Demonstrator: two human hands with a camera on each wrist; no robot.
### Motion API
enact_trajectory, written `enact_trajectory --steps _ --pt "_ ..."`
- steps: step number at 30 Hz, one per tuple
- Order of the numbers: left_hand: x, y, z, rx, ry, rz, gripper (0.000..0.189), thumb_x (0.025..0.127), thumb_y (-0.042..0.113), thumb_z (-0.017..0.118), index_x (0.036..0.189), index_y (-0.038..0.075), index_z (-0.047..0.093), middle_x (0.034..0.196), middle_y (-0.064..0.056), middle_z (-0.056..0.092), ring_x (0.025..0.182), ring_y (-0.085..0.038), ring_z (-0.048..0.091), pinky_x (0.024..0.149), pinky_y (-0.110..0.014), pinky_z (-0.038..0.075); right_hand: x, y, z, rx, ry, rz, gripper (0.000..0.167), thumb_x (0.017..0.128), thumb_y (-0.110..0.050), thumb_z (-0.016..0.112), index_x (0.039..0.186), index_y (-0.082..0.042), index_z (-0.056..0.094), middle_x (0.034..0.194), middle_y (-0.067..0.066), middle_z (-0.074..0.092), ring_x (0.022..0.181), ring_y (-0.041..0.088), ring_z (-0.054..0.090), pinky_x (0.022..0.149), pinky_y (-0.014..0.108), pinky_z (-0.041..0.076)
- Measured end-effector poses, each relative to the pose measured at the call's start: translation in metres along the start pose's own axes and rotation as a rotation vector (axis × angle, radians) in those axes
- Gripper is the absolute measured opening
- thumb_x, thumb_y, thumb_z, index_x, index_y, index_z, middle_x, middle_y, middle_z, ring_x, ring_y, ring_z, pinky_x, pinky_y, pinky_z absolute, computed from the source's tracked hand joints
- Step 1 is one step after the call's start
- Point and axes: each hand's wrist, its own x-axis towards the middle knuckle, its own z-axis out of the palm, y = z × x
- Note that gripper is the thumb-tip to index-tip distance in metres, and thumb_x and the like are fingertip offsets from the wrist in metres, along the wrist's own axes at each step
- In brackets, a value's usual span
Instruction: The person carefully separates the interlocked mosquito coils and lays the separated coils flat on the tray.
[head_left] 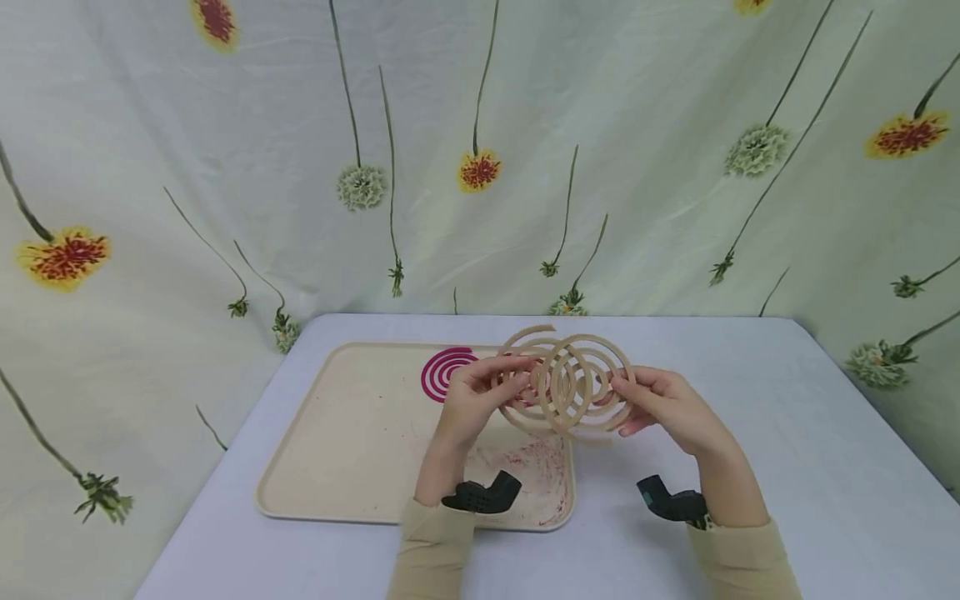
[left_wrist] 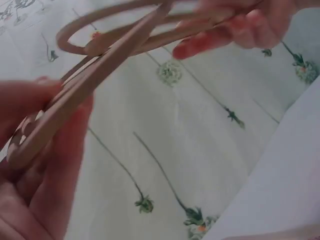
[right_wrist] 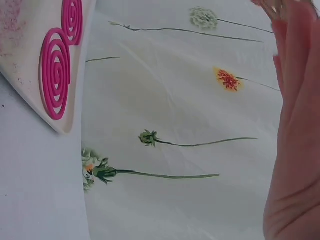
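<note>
Two tan spiral mosquito coils overlap in the air between my hands over the tray's right side. My left hand (head_left: 471, 398) pinches the left mosquito coil (head_left: 542, 328) with thumb and fingers. On the other side, my right hand (head_left: 675, 407) grips the outer edge of the right mosquito coil (head_left: 587, 338). In the left wrist view, a flat tan strip (left_wrist: 95, 80) of a coil slants up from the fingers, and the coils cross at an angle. The right wrist view catches only a sliver of the coils beside the right hand (right_wrist: 300, 110).
A cream tray (head_left: 337, 442) with reddish smears lies on the white table (head_left: 780, 433). Pink spiral coils lie on it: one pink coil (right_wrist: 55, 75) by the corner, another pink coil (right_wrist: 73, 22) beside it. A flowered cloth (head_left: 420, 233) hangs behind the table.
</note>
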Motion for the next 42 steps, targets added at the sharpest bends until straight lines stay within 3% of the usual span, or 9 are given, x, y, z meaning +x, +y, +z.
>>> enact_trajectory --steps 4,8,15,21,23,28,33,37,42 --pt "-0.003 0.004 -0.012 0.05 -0.249 -0.019 0.028 0.084 -0.003 0.065 0.108 -0.018 0.059 0.095 0.0 0.069 0.069 -0.009 0.06 0.06 -0.02 0.052 -0.006 0.0 -0.012 0.018 -0.283 -0.02 0.024 0.098 -0.004 0.044 0.104 0.017 0.054 0.091 0.015 0.07 0.064 0.024 0.069 0.052 0.042 0.055" --pt "-0.004 0.006 -0.012 0.101 -0.276 -0.041 0.03 0.084 -0.001 0.067 0.11 -0.016 0.06 0.096 -0.003 0.069 0.07 -0.009 0.06 0.06 -0.02 0.052 -0.006 0.0 -0.013 0.023 -0.351 -0.012 0.023 0.098 -0.003 0.045 0.102 0.017 0.055 0.092 0.015 0.07 0.063 0.023 0.069 0.052 0.042 0.055" --pt "-0.003 0.006 -0.003 0.099 -0.069 -0.064 0.031 0.082 -0.01 0.064 0.112 -0.015 0.06 0.101 -0.027 0.064 0.067 -0.008 0.063 0.059 -0.022 0.055 -0.001 -0.002 0.0 -0.046 -0.132 0.026 0.026 0.098 -0.008 0.049 0.102 0.016 0.057 0.09 0.012 0.07 0.062 0.021 0.068 0.055 0.039 0.056" --pt "0.002 -0.003 0.016 0.022 0.234 0.024 0.029 0.081 -0.012 0.065 0.109 -0.016 0.061 0.101 -0.013 0.069 0.087 -0.01 0.066 0.065 -0.023 0.055 0.007 -0.002 0.021 0.028 0.143 0.043 0.032 0.098 -0.013 0.05 0.106 0.018 0.055 0.089 0.016 0.069 0.065 0.018 0.069 0.059 0.033 0.057" --pt "0.004 -0.008 0.024 0.003 0.315 0.074 0.028 0.082 -0.01 0.064 0.11 -0.015 0.061 0.099 -0.012 0.07 0.077 -0.01 0.067 0.061 -0.021 0.055 0.01 -0.002 0.029 0.072 0.244 0.038 0.035 0.098 -0.015 0.05 0.108 0.019 0.054 0.088 0.013 0.07 0.066 0.017 0.069 0.059 0.032 0.057" --pt "0.004 -0.015 0.04 0.008 0.41 0.131 0.031 0.088 -0.001 0.062 0.119 -0.008 0.06 0.114 -0.013 0.065 0.075 -0.006 0.061 0.064 -0.015 0.052 0.016 0.0 0.045 0.155 0.448 0.036 0.04 0.097 -0.024 0.052 0.11 0.014 0.056 0.08 0.001 0.071 0.067 0.016 0.069 0.061 0.031 0.056" --pt "0.004 -0.012 0.034 -0.018 0.309 0.049 0.033 0.091 0.004 0.059 0.124 -0.005 0.057 0.116 -0.01 0.063 0.085 -0.011 0.059 0.072 -0.019 0.053 0.014 0.0 0.037 0.104 0.409 0.05 0.041 0.097 -0.027 0.053 0.112 0.011 0.057 0.086 -0.001 0.071 0.076 0.016 0.069 0.067 0.032 0.057" --pt "0.002 -0.005 0.015 -0.003 0.119 -0.023 0.033 0.088 -0.002 0.061 0.12 -0.01 0.057 0.107 -0.01 0.064 0.079 -0.011 0.062 0.066 -0.021 0.055 0.007 -0.002 0.02 0.024 0.304 0.012 0.04 0.095 -0.018 0.057 0.123 0.009 0.049 0.091 0.004 0.071 0.078 0.017 0.069 0.067 0.033 0.057" --pt "0.0 0.002 -0.002 -0.002 -0.09 -0.05 0.036 0.086 -0.009 0.06 0.121 -0.015 0.053 0.113 -0.019 0.061 0.072 -0.013 0.067 0.063 -0.027 0.057 0.001 -0.004 0.008 -0.003 0.196 -0.068 0.06 0.091 -0.005 0.06 0.138 -0.007 0.025 0.097 0.007 0.068 0.071 0.024 0.069 0.062 0.04 0.057"
